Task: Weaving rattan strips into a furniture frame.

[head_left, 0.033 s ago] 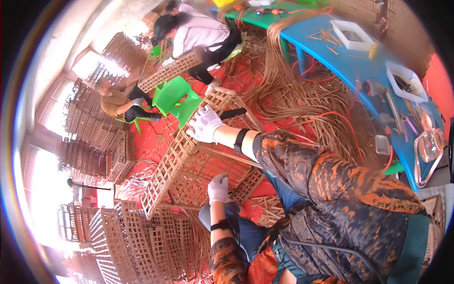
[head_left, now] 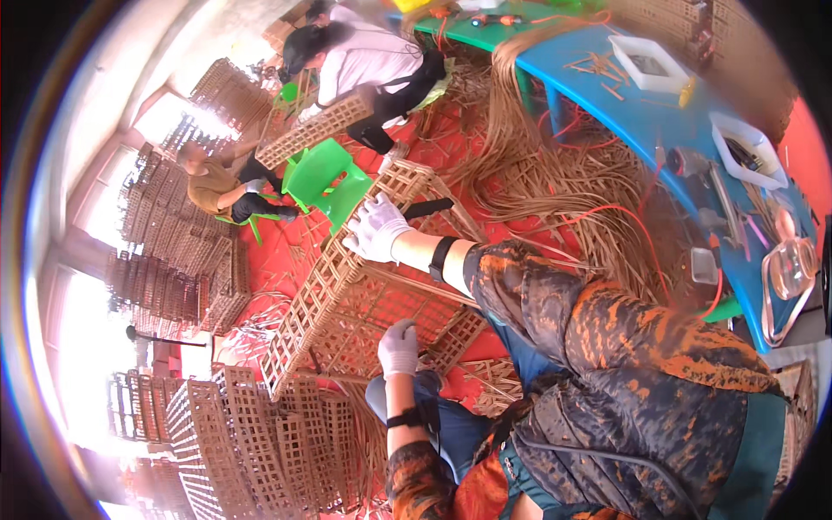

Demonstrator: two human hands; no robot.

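Gripping the lattice crate [head_left: 364, 295] at two spots — the gloved right hand [head_left: 377, 230] is closed over its far upper edge, the gloved left hand [head_left: 399, 348] closed on the near edge. The crate lies tilted on the red floor [head_left: 286, 251], just in front of the person's knees. A green stool [head_left: 328, 178] stands just beyond it; loose strips [head_left: 555, 173] spread beside the blue table [head_left: 641, 121].

We look down through one wide fisheye lens worn on the head, close above our gloved left hand [head_left: 398, 347] and right hand [head_left: 375, 229] on a lattice crate [head_left: 347, 303]; the blue table [head_left: 641, 113] curves along the upper right rim.
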